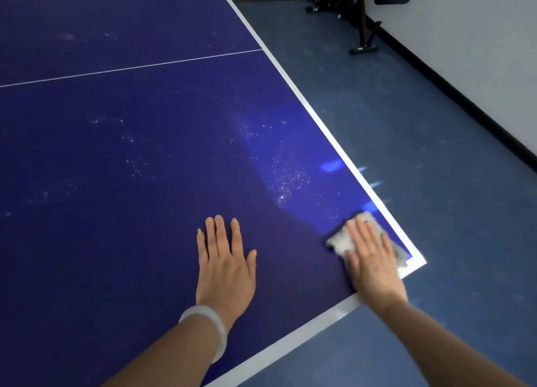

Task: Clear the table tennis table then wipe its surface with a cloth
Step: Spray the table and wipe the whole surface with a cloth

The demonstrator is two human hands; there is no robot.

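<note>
The dark blue table tennis table (pixel 122 154) fills the left and middle of the view, with white edge lines and a thin white centre line. Pale dusty specks lie scattered over its surface, thickest near the right edge. My right hand (pixel 370 255) presses flat on a whitish cloth (pixel 340 239) at the table's near right corner. My left hand (pixel 225 263) rests flat on the bare surface to the left of it, fingers straight, with a pale bangle on the wrist.
Blue-grey floor (pixel 436 154) runs right of the table up to a white wall with a black skirting strip. A black stand with a machine (pixel 363 17) sits on the floor at the top right, beside clutter.
</note>
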